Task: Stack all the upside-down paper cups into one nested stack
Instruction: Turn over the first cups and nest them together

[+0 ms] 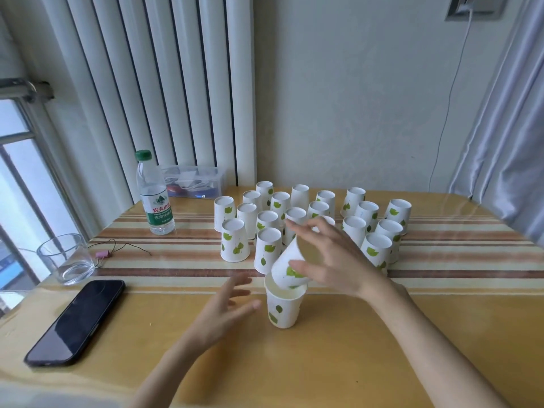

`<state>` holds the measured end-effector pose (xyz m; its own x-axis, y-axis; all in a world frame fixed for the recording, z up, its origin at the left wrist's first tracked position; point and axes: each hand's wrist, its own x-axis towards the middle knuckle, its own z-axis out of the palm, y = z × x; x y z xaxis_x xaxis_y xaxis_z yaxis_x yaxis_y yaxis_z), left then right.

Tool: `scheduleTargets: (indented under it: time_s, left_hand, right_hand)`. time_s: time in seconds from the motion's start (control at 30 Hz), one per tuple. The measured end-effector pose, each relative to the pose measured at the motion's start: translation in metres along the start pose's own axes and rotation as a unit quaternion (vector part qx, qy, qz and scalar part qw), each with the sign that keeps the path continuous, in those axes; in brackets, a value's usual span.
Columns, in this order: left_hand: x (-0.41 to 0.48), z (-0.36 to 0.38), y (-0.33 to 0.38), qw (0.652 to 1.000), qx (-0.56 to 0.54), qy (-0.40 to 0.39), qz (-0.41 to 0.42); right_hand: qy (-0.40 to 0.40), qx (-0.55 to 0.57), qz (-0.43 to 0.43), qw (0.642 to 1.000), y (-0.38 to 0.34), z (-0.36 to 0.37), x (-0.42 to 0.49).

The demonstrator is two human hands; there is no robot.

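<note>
1. While your right hand (pixel 332 257) is pinching a tilted cup (pixel 290 265) between thumb and fingers, its base is dipping into the upright cup (pixel 284 307);
2. your left hand (pixel 226 307) is hovering spread and empty beside it;
3. upside-down cups (pixel 309 213) are crowding the table (pixel 382 334) behind.

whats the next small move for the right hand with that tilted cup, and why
Probably straighten the tilted cup and push it down into the upright cup. The right hand has it in its grip at a slant, with only its lower end inside the upright cup's mouth, so it isn't nested. The left hand is open beside the upright cup, not touching it, and could steady it.
</note>
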<state>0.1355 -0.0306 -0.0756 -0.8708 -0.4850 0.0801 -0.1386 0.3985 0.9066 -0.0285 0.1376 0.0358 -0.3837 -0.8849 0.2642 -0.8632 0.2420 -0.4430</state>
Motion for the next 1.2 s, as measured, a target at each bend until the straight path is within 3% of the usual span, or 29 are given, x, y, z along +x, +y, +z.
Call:
scheduleTargets:
  time_s: [0.1,0.17,0.27,0.33,0.4,0.47,0.5,0.57,0.67,0.73,0.83,0.93,1.03,1.2]
  left_hand:
    - [0.016,-0.019,0.003,0.994,0.020,0.109,0.010]
    - [0.034,-0.024,0.013,0.990,0.043,0.133,0.031]
    - [0.063,-0.016,0.026,0.986,0.087,0.120,0.071]
    - [0.080,-0.006,0.028,0.983,0.121,0.111,0.081]
    - [0.094,0.005,0.029,0.977,0.160,0.118,0.082]
    - [0.106,0.015,0.032,0.970,0.188,0.135,0.073]
    - [0.111,0.019,0.033,0.966,0.205,0.140,0.064]
    - [0.118,0.024,0.034,0.960,0.238,0.140,0.037]
    - [0.120,0.026,0.037,0.957,0.258,0.131,0.013]
    - [0.116,0.018,0.045,0.964,0.211,0.158,0.029]
    - [0.100,-0.001,0.073,0.974,0.025,0.214,0.069]
    - [0.072,-0.012,0.100,0.968,-0.179,0.155,0.084]
    - [0.044,-0.006,0.105,0.969,-0.212,0.094,0.079]
    - [0.017,0.021,0.084,0.968,-0.211,0.130,0.049]
  right_hand:
    - [-0.047,-0.119,-0.009,0.992,-0.001,0.018,0.010]
    - [-0.094,-0.144,-0.010,0.985,-0.001,0.036,0.010]
    - [-0.149,-0.027,0.011,0.988,0.004,0.054,0.001]
    - [-0.069,0.100,0.035,0.992,0.017,0.054,-0.007]
    - [0.109,0.172,0.107,0.973,0.036,0.049,-0.014]
    - [0.299,0.117,0.216,0.922,0.061,0.044,-0.020]
    - [0.348,0.084,0.276,0.892,0.075,0.043,-0.021]
    - [0.340,0.074,0.362,0.865,0.099,0.043,-0.022]
    - [0.299,0.140,0.377,0.865,0.123,0.049,-0.016]
    - [0.313,0.149,0.365,0.864,0.131,0.051,-0.010]
    - [0.321,0.123,0.369,0.864,0.136,0.049,-0.006]
    - [0.295,0.097,0.357,0.881,0.141,0.050,-0.008]
    - [0.299,0.103,0.352,0.881,0.139,0.048,-0.011]
    - [0.300,0.089,0.351,0.882,0.132,0.043,-0.010]
